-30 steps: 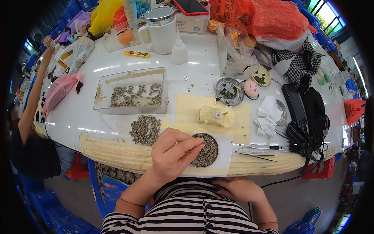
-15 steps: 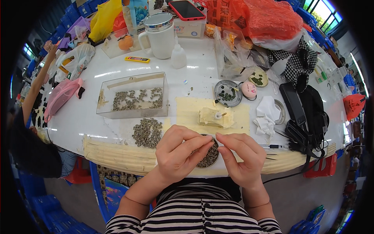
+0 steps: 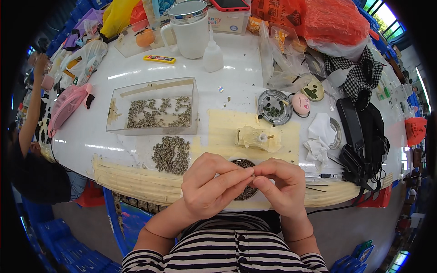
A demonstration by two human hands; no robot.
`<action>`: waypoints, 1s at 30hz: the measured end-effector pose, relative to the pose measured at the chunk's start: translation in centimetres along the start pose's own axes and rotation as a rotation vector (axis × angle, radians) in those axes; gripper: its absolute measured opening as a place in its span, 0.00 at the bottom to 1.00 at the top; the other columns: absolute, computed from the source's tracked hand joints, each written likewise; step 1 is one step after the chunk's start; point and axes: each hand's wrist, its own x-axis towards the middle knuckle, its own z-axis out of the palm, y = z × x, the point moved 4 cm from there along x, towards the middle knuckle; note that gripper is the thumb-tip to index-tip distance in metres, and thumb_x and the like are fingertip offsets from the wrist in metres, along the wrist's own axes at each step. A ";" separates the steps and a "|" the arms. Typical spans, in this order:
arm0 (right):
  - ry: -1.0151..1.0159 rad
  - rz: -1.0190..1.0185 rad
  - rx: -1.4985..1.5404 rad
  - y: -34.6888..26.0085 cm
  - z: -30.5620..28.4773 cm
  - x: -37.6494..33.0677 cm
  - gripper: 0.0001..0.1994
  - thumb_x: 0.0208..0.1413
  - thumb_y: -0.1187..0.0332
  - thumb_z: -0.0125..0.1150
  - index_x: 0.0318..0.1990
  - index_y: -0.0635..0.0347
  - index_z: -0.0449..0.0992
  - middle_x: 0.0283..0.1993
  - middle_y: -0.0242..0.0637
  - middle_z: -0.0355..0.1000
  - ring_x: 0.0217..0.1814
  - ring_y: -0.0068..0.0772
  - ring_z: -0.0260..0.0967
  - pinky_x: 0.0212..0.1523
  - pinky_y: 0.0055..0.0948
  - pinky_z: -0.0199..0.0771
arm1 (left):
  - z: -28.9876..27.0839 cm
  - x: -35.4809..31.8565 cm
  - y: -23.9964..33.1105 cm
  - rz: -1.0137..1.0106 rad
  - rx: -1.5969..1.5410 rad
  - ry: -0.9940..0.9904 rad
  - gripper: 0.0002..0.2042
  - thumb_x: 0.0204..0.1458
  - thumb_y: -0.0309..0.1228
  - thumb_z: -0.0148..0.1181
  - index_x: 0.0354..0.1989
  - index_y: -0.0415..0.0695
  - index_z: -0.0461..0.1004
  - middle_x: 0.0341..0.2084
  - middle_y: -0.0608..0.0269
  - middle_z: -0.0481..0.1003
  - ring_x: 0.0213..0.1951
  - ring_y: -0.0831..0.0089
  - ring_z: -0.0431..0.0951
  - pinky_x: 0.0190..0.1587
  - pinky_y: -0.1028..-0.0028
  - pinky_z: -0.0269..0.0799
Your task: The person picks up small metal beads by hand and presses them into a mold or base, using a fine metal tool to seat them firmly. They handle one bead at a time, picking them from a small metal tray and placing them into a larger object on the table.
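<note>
My left hand (image 3: 210, 185) and my right hand (image 3: 281, 184) meet at the fingertips above a small round dish (image 3: 246, 191) of dark grey bits near the table's front edge. The fingers of both pinch one tiny piece between them, too small to make out. A loose heap of the same grey bits (image 3: 171, 154) lies just left of my left hand. Behind it stands a clear rectangular box (image 3: 154, 107) with more bits inside. A crumpled yellowish lump with a small white nozzle (image 3: 258, 138) sits on a pale yellow sheet (image 3: 224, 129) beyond my hands.
A round metal tin (image 3: 274, 107) with dark pieces, white tissues (image 3: 320, 136), a black bag (image 3: 362, 136), a white jug (image 3: 190, 29), a small squeeze bottle (image 3: 212, 53) and plastic bags crowd the back and right. Another person's arm (image 3: 31, 109) reaches in at far left.
My right hand came up from below the table edge and joined my left hand. Both hands now pinch together over the dish, where earlier only the left was there.
</note>
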 end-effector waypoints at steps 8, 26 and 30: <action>0.116 -0.241 -0.288 -1.0 -0.1 -0.1 0.09 0.49 0.79 0.72 0.39 0.66 0.82 0.33 0.40 0.79 0.29 0.26 0.75 0.32 0.22 0.74 | 0.1 -0.3 -0.2 -0.022 0.020 -0.028 0.15 0.37 0.20 0.74 0.37 0.39 0.83 0.29 0.63 0.78 0.27 0.69 0.75 0.28 0.74 0.70; 0.176 -0.366 -0.404 -1.1 0.4 -0.4 0.10 0.46 0.81 0.72 0.38 0.65 0.83 0.32 0.40 0.79 0.29 0.29 0.76 0.30 0.23 0.75 | 0.4 -0.6 -0.4 -0.023 0.068 -0.030 0.14 0.38 0.20 0.74 0.37 0.40 0.83 0.29 0.64 0.77 0.28 0.69 0.75 0.29 0.73 0.69; 0.182 -0.491 -0.482 -1.5 0.6 -0.6 0.12 0.45 0.80 0.73 0.39 0.63 0.83 0.33 0.40 0.79 0.31 0.31 0.77 0.30 0.24 0.77 | 0.6 -0.8 -0.6 -0.035 0.087 -0.027 0.14 0.38 0.19 0.74 0.37 0.41 0.83 0.29 0.65 0.77 0.29 0.69 0.76 0.30 0.73 0.69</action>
